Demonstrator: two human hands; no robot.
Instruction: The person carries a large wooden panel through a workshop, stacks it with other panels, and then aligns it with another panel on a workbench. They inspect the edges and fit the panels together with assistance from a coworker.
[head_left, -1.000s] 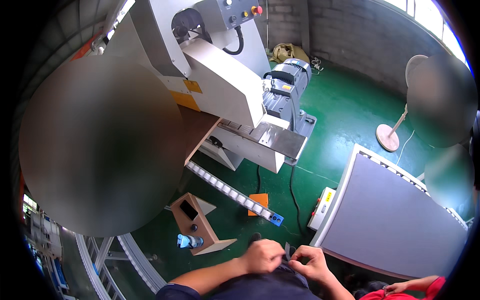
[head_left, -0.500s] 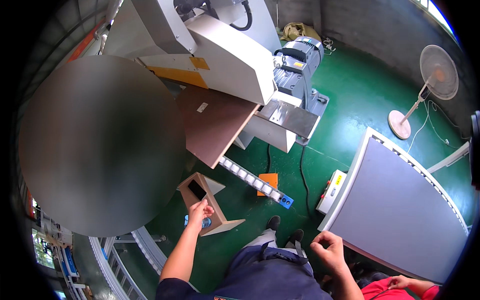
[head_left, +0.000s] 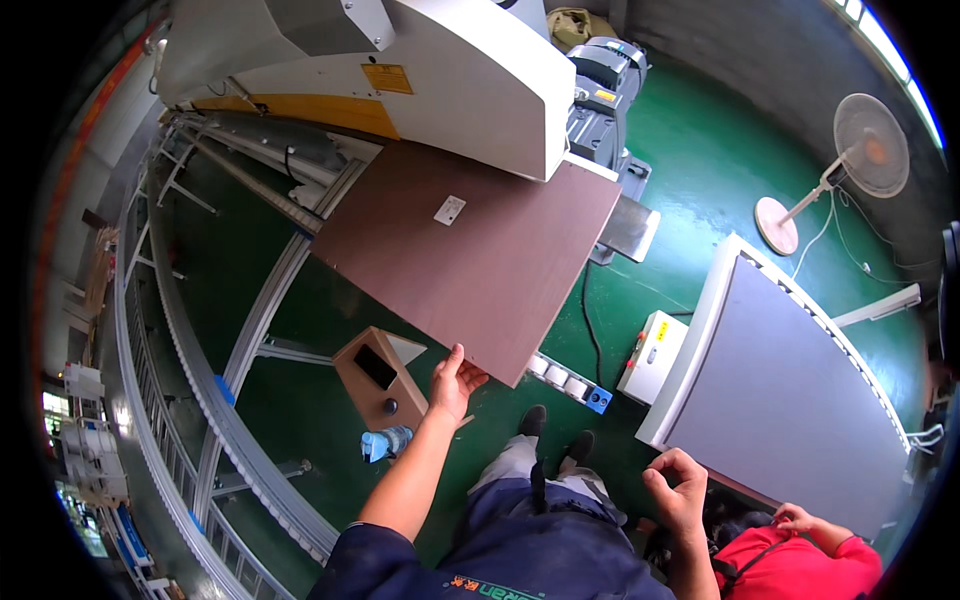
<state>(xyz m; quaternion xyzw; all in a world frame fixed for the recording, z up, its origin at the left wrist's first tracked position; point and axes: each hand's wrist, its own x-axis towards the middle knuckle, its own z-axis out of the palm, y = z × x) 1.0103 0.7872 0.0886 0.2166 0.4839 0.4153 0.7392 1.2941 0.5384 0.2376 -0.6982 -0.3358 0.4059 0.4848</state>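
My left grip (head_left: 458,385) is at the near edge of the brown board (head_left: 470,250), which spreads out at twelve o'clock from it, its far edge beneath the white machine (head_left: 490,90); the wide lens hides the underside, so I can't tell whether my fingers are clamped on it or only resting. My right grip (head_left: 678,490), at four o'clock, is curled together with nothing visible inside. With just one hand at this edge, an uneven push could skew the board, and too little support could let its near corner dip onto the roller strip (head_left: 565,380) at three o'clock. A careless elbow might knock the blue bottle (head_left: 385,442), at eight, near the low wooden surface (head_left: 368,398) carrying a phone (head_left: 375,367). Further round, a grey-topped conveyor (head_left: 800,370) fills three o'clock, a fan (head_left: 870,145) stands at two on the green floor (head_left: 690,160), and a red-shirted person (head_left: 800,565) is at four.
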